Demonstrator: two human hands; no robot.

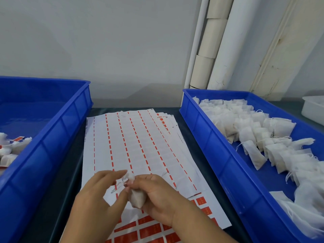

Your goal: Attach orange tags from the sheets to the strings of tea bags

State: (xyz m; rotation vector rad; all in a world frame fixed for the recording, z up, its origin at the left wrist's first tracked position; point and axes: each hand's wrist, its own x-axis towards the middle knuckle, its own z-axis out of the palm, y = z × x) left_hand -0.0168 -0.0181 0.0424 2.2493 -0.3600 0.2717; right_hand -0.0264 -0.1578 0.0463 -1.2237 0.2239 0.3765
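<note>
My right hand (pixel 154 195) pinches a tea bag (pixel 137 199); my left hand (pixel 98 193), fingers spread, teases its string (pixel 116 187) at nine o'clock. Next: peel an orange tag (pixel 149 231).

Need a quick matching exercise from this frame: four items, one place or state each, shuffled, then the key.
Items:
1. tea bag
2. left crate
3. right crate
4. top sheet

Places or states:
A. holds rows of untagged bags
B. gripped in the right hand
C. tags peeled off, only orange strips left
D. holds a few bags with orange tags

Pairs: 1-B, 2-D, 3-A, 4-C
</note>
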